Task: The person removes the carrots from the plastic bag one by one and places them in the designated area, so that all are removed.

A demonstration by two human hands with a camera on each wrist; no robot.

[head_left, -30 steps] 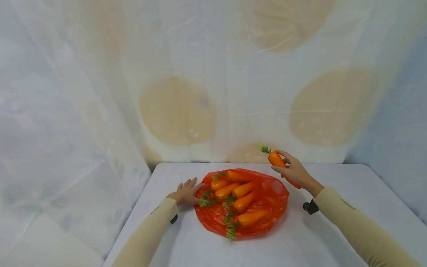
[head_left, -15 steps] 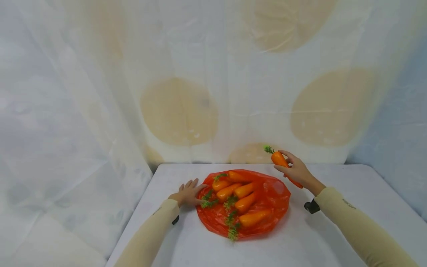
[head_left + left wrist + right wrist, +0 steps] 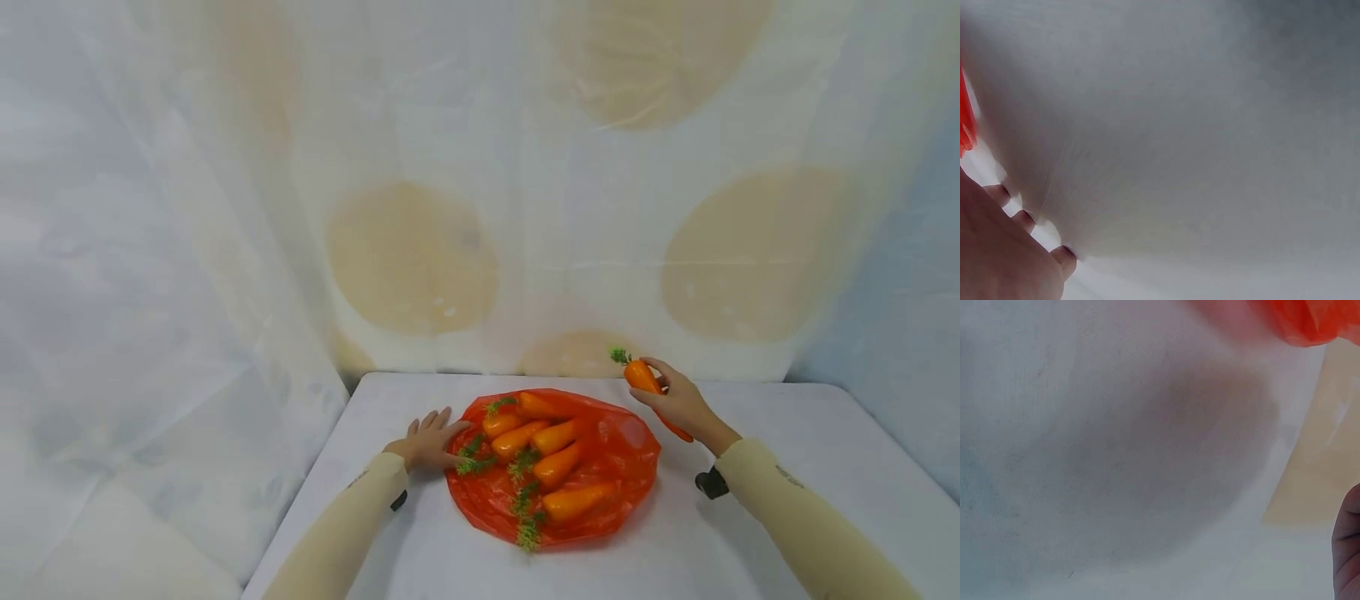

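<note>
An orange carrot [image 3: 642, 377] with a green leafy top is held in my right hand [image 3: 678, 406], between thumb and fingers, above the table's right back part. Its leafy end points up and left, its tip down and right. My left hand [image 3: 431, 442] rests at the left edge of a red plastic bag [image 3: 630, 450], fingers spread, some on the table. Several carrots [image 3: 577, 502] lie on the bag, leafy tops mostly to the left. The left wrist view shows part of the left hand [image 3: 1004, 250]; only an edge of the right hand [image 3: 1349, 550] enters the right wrist view.
A white-covered table [image 3: 720, 550] lies under the bag. Behind it hangs a pale sheet [image 3: 570, 208] with large tan circles. More pale sheeting [image 3: 150, 375] closes off the left side, and a bluish sheet [image 3: 900, 333] stands at the right.
My right hand has shifted slightly right and lower with the carrot. The left hand stays at the bag's left edge. The whole head view has moved a little.
</note>
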